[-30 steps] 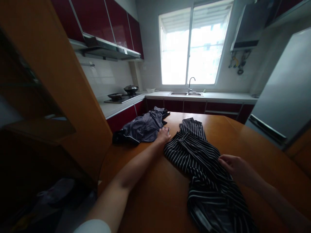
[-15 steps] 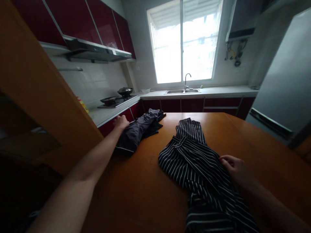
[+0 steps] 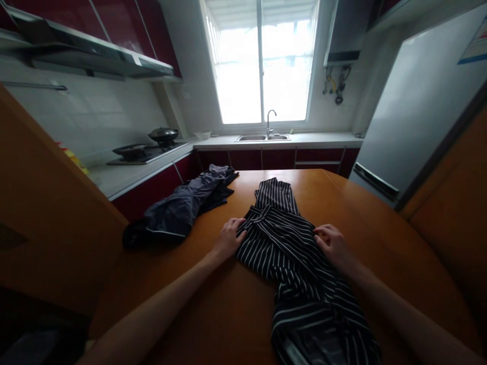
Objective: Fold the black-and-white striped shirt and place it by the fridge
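A black garment with white stripes (image 3: 281, 238) lies rumpled along the wooden table in front of me. A knotted band or tie shows near its upper middle, and a striped section extends beyond it toward the window. My left hand (image 3: 230, 238) touches its left edge, thumb and fingers apart. At the right edge, my right hand (image 3: 332, 244) has thumb and forefinger closed on the striped cloth. Left of both hands is a pile of dark grey and black clothes (image 3: 178, 205), one piece with white piping.
The wooden table (image 3: 365, 228) has a rounded right side. Beyond it run a counter with a sink (image 3: 253, 138) and a stove holding pans (image 3: 163, 134). A refrigerator (image 3: 407, 111) stands at right, a wooden panel (image 3: 45, 203) at left.
My left hand has left the dark clothes pile and come right to the striped garment's left edge. My right hand stays at its right edge. The view has turned right.
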A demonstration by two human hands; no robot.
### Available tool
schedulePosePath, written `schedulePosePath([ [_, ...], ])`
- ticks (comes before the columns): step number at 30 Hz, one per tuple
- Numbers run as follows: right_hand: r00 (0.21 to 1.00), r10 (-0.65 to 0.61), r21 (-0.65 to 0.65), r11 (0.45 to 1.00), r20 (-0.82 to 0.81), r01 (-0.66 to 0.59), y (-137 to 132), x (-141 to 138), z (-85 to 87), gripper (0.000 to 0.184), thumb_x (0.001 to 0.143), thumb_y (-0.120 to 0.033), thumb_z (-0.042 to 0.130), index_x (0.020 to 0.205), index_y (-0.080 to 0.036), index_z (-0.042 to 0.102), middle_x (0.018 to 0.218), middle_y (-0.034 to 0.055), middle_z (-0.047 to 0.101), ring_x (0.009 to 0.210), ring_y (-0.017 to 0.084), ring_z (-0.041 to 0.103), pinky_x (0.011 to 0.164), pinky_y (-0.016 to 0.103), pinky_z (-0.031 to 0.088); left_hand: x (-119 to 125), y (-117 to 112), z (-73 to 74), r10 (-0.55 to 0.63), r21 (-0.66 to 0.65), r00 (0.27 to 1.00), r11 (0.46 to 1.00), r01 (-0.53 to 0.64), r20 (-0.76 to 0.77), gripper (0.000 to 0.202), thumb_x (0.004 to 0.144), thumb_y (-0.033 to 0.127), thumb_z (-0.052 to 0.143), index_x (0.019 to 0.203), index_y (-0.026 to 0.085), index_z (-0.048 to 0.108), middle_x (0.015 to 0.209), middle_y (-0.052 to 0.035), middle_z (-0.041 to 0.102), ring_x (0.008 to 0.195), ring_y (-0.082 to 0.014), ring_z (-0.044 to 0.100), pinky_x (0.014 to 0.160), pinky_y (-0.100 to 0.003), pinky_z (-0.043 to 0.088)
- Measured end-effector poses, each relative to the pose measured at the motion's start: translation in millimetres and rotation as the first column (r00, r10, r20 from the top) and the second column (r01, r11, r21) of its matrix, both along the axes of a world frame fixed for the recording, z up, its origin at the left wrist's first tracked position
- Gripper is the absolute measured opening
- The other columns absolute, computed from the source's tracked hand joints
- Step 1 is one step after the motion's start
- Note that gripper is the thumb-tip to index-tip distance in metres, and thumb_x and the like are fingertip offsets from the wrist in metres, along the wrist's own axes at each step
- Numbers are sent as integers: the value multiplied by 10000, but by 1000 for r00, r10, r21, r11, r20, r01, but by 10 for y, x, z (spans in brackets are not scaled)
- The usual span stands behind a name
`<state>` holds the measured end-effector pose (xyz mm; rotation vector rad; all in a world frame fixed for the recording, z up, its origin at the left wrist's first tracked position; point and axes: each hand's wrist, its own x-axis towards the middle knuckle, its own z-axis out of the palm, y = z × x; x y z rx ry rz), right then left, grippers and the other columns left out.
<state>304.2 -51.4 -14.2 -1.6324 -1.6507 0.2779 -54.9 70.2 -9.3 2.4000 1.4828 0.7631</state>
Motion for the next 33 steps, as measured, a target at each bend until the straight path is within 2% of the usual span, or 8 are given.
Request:
schedulePosePath([
  [5,973,101,64,991,209,-117,-44,-416,311,241,940,-380,541,1008,-241,726,1165,96,651,1138,268,566,1024,413,450,-27,128,3,-18,-34,993,999,23,118,322,875,169,605,1189,223,657,1208,-43,673,1168,-200,622,1058,-315,479],
  [10,905,202,-107,979,375,-174,123,-958,493,397,888,-472,629,1173,-204,697,1130,112,687,1063,274,621,929,380,480,-53,175,-40,-100,56,989,994,95,105,235,877,166,589,1066,227,714,1088,-33,705,1061,-186,655,990,-292,502],
  [14,924,207,-244,961,322,-130,420,-1059,508,185,869,-290,603,877,-193,761,900,80,747,854,230,684,761,308,485,-107,198,-74,-131,65,983,990,124,127,202,859,157,583,958,212,751,990,-41,728,955,-195,676,914,-313,525],
  [18,997,75,-118,990,20,-72,625,-522,622,196,819,-229,576,771,-150,748,765,54,744,728,184,676,647,248,463,-148,246,-92,-142,108,971,987,122,194,180,847,179,586,893,199,759,934,-54,737,887,-212,682,851,-334,527],
  [22,969,-191,39,979,-159,200,529,528,625,230,777,-290,569,755,-141,743,741,73,743,705,203,676,626,258,484,-142,278,-96,-111,122,969,989,85,222,190,833,181,575,885,199,757,922,-52,739,862,-218,679,813,-334,523],
  [27,751,-643,-31,762,-151,647,112,1635,201,203,718,-254,569,725,-145,740,722,136,738,708,277,702,620,313,513,-123,316,-126,-120,143,971,986,91,208,200,831,189,558,877,202,753,926,-52,737,850,-217,676,819,-331,523],
  [30,686,-721,-27,691,-92,722,-66,1811,-3,268,701,-196,555,850,-128,768,809,185,741,833,335,712,750,385,541,-125,335,-142,-118,140,976,986,93,182,207,827,194,550,872,207,752,932,-50,740,863,-220,678,822,-331,521],
  [33,718,-694,119,719,52,685,-69,1640,-22,403,767,-201,525,1090,-81,733,1061,232,708,1036,350,666,955,453,496,-131,337,-141,-117,131,980,987,96,160,218,829,206,542,883,211,753,948,-49,741,887,-224,681,835,-330,521],
])
